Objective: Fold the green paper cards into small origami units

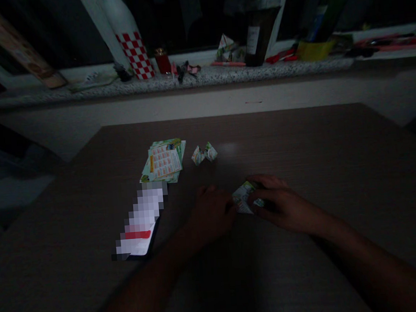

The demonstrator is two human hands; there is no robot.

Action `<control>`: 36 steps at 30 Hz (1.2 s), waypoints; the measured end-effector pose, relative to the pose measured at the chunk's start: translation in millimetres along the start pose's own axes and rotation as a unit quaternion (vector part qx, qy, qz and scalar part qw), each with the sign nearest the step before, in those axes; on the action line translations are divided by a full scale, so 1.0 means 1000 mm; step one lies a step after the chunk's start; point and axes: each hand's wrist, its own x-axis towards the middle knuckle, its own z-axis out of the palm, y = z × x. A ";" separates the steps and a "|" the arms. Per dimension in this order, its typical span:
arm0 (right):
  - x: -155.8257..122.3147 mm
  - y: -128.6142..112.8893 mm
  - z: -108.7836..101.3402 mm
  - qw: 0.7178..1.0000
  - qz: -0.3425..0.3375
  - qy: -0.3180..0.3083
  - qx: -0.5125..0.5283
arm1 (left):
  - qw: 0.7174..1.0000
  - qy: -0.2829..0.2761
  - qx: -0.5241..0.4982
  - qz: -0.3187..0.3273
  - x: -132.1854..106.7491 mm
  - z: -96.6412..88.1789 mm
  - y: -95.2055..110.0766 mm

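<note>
A small printed sheet of folded paper (245, 202) lies on the table in front of me, white and green with a fine pattern. My right hand (279, 201) grips its right side, thumb at the near edge and fingers over the far one. At its left corner, my left hand (215, 209) has its fingers curled in, thumb and forefinger against the paper. Dim light hides the left fingertips in part. Beyond the left hand sit two small folded paper pieces (204, 154), pointed and touching or nearly so.
A stack of printed sheets (163, 162) lies at the left of the table (318, 142). Nearer me is a lit phone (141, 223), its screen blurred out. Along the stone windowsill (202, 82) stand a red-and-white checked bottle (135, 51), a dark cup (258, 36) and small items.
</note>
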 end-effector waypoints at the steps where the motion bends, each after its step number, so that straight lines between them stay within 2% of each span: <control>1: 0.000 -0.001 0.000 1.000 0.002 0.002 -0.001 | 1.000 0.000 0.002 -0.005 0.000 0.000 0.001; 16: 0.002 -0.002 0.005 0.999 0.031 0.019 0.001 | 0.995 -0.035 0.096 -0.003 0.011 0.000 0.009; 21: 0.002 -0.002 0.003 1.000 0.028 0.012 0.000 | 0.992 -0.028 0.121 0.011 0.012 0.001 0.010; 36: 0.003 -0.002 0.003 0.999 0.029 0.013 0.007 | 0.991 -0.037 0.132 -0.002 0.014 0.001 0.013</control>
